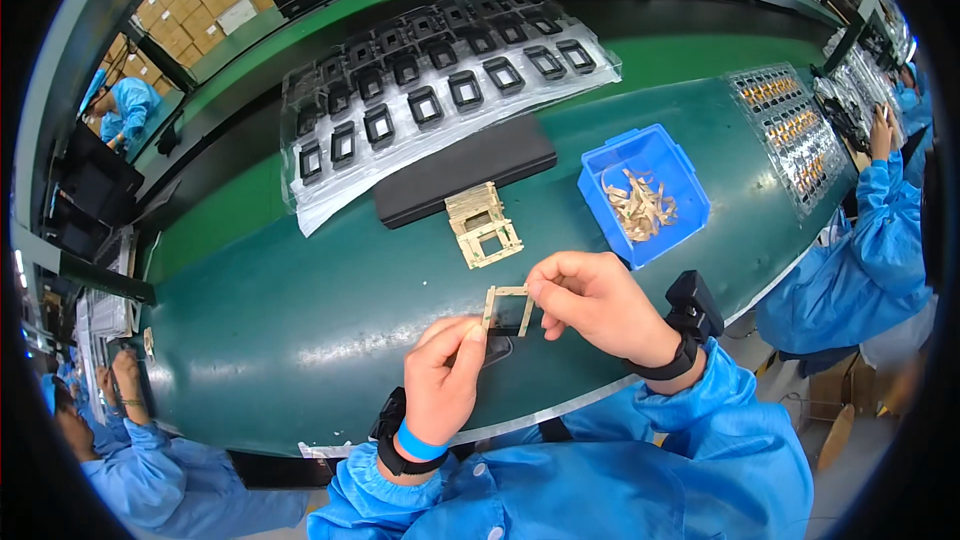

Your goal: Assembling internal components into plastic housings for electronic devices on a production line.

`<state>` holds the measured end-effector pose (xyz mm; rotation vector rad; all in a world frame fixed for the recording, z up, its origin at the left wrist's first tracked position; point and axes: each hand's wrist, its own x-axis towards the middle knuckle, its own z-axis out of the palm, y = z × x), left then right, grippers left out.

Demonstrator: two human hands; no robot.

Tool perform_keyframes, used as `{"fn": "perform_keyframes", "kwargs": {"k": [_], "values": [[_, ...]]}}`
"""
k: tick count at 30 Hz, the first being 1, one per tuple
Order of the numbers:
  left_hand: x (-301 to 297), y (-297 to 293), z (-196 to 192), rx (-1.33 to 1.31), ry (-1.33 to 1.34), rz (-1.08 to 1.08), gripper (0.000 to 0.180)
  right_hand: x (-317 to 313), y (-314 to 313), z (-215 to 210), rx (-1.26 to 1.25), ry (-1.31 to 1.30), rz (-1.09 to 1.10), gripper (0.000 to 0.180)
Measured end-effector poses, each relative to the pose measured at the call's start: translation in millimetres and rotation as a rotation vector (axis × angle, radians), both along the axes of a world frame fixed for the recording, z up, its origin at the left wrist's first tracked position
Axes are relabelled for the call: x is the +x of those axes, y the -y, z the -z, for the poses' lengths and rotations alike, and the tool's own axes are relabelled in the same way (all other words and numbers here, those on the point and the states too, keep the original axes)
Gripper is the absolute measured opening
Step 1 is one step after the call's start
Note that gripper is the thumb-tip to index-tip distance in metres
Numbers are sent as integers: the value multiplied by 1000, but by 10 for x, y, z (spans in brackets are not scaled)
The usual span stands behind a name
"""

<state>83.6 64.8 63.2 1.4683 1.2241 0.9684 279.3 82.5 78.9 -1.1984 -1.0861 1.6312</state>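
Over the near part of the green work surface, both hands hold a small rectangular frame (508, 291) with beige strips along its sides and a dark lower edge. My left hand (443, 377) pinches it at the lower left between thumb and fingers. At its upper right corner, the thumb and fingertips of my right hand (597, 302) are closed. A dark flat piece (497, 351) lies beneath, partly hidden by my left hand. Farther off, a stack of beige adhesive frame pieces (484, 226) rests against a long black block (465, 171).
A blue bin (645, 192) holding peeled beige strips stands right of the stack. Clear trays of black frames (423, 107) fill the back left. Another clear tray with orange-marked parts (790, 130) lies far right. Co-workers in blue sit at both sides.
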Motion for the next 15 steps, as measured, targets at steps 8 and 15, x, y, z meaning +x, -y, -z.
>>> {"fn": "perform_keyframes", "kwargs": {"k": [8, 15], "values": [[135, -56, -29, 60, -37, 24, 11, -198, 160, 156, 958, 789, 272, 19], [226, -104, -39, -56, 93, 60, 9, -98, 251, 243, 1110, 902, 205, 28]]}}
